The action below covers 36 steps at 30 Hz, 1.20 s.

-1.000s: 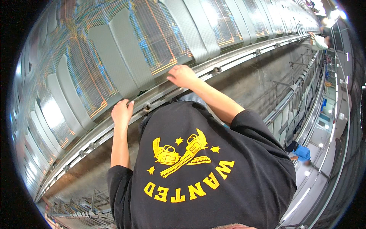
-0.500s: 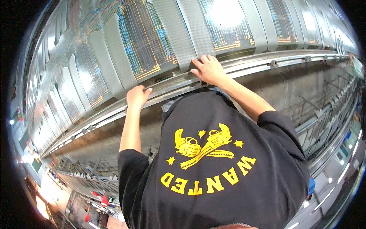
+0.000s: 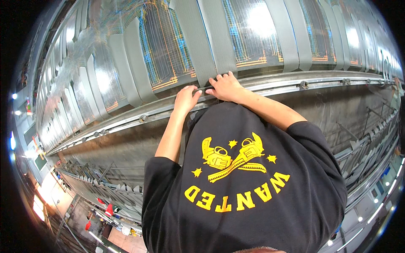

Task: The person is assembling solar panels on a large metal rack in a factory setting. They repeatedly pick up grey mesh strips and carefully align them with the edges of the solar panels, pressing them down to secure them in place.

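Observation:
A grey ribbed flat strip [image 3: 222, 46] runs down a dark glossy panel [image 3: 164, 46] lined in blue and orange. My right hand [image 3: 226, 87] is at the strip's lower end, fingers bent and apart, over a long metal rail [image 3: 270, 83]. Just left of it, my left hand [image 3: 186, 100] is above the same rail with thumb and forefinger drawn together. A thin dark piece [image 3: 203, 88] shows between the two hands; it seems to be in the left fingertips, close to the right thumb. What it is cannot be made out.
More grey strips [image 3: 126, 63] hang in pairs along the panel on both sides. Bolts [image 3: 304, 85] stud the rail. Below lies a brownish metal trough [image 3: 126, 141], with a framework of bars [image 3: 371, 130] at the right. My black shirt covers the lower middle.
My left hand has moved right along the rail, up close to my right hand. The right hand stays by the strip's lower end. The whole view has shifted and turned slightly.

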Motion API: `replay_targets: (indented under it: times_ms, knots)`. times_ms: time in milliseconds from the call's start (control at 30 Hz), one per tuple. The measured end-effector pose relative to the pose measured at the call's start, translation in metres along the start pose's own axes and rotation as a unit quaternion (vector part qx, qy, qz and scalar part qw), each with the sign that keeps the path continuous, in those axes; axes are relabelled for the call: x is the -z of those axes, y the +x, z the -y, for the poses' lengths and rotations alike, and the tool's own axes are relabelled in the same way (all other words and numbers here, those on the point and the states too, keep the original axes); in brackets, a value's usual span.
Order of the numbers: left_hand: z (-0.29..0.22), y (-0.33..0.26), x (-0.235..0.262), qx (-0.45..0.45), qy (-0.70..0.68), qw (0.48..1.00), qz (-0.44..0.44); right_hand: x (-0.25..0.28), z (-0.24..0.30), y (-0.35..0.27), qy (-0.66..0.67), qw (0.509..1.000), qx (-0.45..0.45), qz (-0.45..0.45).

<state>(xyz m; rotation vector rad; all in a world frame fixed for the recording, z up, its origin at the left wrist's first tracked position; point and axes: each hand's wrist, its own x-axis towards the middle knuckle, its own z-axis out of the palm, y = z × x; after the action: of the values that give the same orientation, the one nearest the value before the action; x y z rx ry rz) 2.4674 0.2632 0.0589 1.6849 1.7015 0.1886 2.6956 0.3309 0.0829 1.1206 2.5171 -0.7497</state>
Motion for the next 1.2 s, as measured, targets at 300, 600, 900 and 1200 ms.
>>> replay_targets:
  times_ms: [300, 600, 900, 1200]
  knots:
    - [-0.006, 0.001, 0.011, 0.009, -0.06, 0.998, -0.023, 0.019, 0.002, 0.019, -0.019, 0.994, -0.006, 0.11]
    - [0.003, 0.001, 0.015, -0.013, -0.064, 0.998, -0.013, 0.003, -0.014, 0.019, 0.075, 0.984, -0.052, 0.155]
    - [0.004, 0.014, 0.017, 0.001, -0.063, 0.997, -0.044, -0.017, -0.067, -0.039, 0.093, 0.986, -0.019, -0.138]
    - [-0.027, 0.03, -0.014, -0.077, -0.056, 0.995, -0.036, 0.0, -0.157, -0.139, 0.106, 0.94, -0.151, -0.288]
